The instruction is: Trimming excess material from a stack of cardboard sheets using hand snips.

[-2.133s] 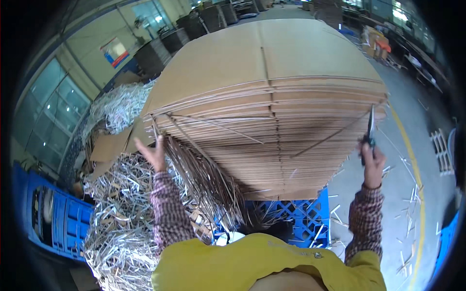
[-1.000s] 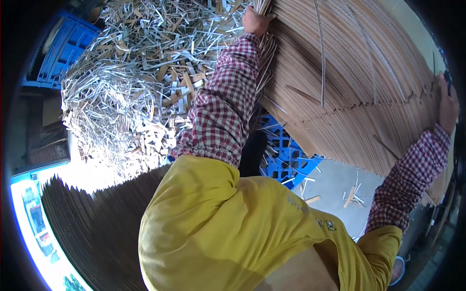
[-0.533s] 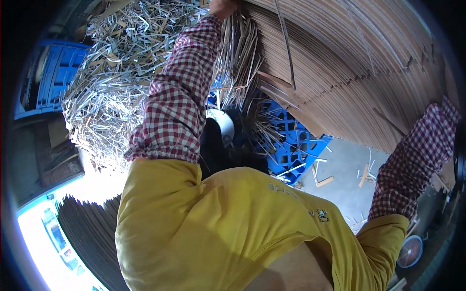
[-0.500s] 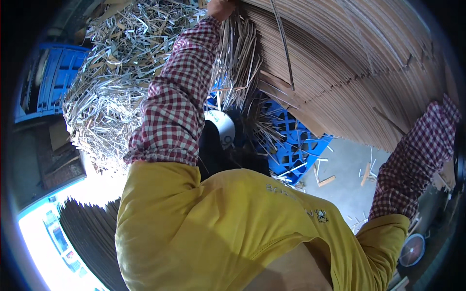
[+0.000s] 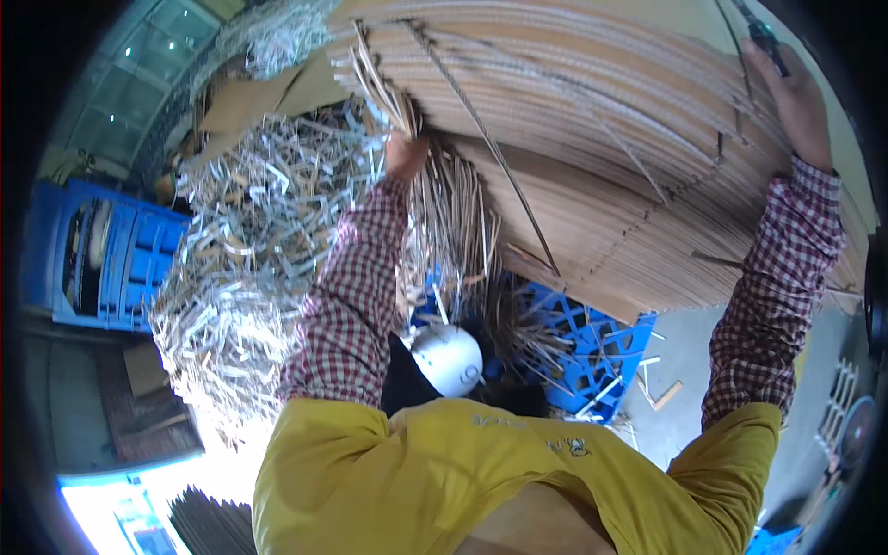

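Observation:
A tall stack of corrugated cardboard sheets (image 5: 592,176) fills the upper right, its ragged edges facing me. At the stack's left end, my left hand (image 5: 407,155) is closed around a bunch of thin cardboard strips (image 5: 377,88). More loose strips (image 5: 453,208) hang in a sheaf just below that hand. My right hand (image 5: 797,106) is at the far right of the stack, its fingers round a slim dark tool (image 5: 764,39) whose kind I cannot make out. One long narrow strip (image 5: 490,139) dangles across the stack's face.
A big heap of cardboard scraps (image 5: 250,240) rises on the left, beside blue crates (image 5: 120,254). Below the stack stands a blue plastic lattice crate (image 5: 597,356) with strips on it. A white rounded object (image 5: 447,359) lies near my body. Scraps litter the grey floor (image 5: 680,351).
The view has tilted up, so more of the stack's top shows. My right hand with the dark tool has come into view, and my left hand now shows lower, with strips in its grip.

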The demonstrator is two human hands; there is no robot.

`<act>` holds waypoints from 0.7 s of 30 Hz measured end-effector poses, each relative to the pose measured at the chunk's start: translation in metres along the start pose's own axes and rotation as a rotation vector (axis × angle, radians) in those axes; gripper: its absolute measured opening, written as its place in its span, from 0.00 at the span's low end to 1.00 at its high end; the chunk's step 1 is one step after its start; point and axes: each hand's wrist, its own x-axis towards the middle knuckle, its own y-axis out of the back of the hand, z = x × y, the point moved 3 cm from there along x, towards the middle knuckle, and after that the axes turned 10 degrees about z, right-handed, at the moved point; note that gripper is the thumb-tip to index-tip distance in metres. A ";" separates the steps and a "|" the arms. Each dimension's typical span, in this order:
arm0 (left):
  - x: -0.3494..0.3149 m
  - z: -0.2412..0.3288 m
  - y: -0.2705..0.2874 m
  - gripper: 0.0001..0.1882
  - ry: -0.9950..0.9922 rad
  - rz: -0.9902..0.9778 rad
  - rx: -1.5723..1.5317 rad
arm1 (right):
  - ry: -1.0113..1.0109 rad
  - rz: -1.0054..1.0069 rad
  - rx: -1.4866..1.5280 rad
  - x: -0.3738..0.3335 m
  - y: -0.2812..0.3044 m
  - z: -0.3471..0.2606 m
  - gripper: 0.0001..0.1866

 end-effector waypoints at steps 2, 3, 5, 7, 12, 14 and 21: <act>0.004 -0.004 0.005 0.13 -0.046 0.036 -0.155 | -0.062 -0.008 0.058 -0.001 -0.002 0.003 0.27; 0.006 -0.011 0.001 0.13 -0.079 0.007 -0.116 | -0.042 0.050 0.045 -0.004 -0.006 0.002 0.28; 0.011 -0.017 -0.015 0.13 -0.121 -0.060 -0.047 | -0.065 0.122 -0.022 -0.014 -0.016 -0.016 0.27; 0.014 -0.040 -0.028 0.13 -0.202 -0.020 -0.046 | -0.026 0.096 0.053 -0.008 -0.032 -0.063 0.25; 0.006 -0.020 -0.046 0.15 -0.024 -0.321 -0.582 | 0.166 -0.056 0.038 0.031 -0.111 -0.175 0.21; 0.023 -0.040 -0.039 0.13 -0.107 -0.412 -0.747 | -0.344 -0.320 -0.043 0.063 -0.157 -0.241 0.23; 0.060 -0.052 -0.001 0.10 -0.531 -0.750 -0.620 | -0.292 0.220 -0.253 0.057 -0.169 -0.150 0.26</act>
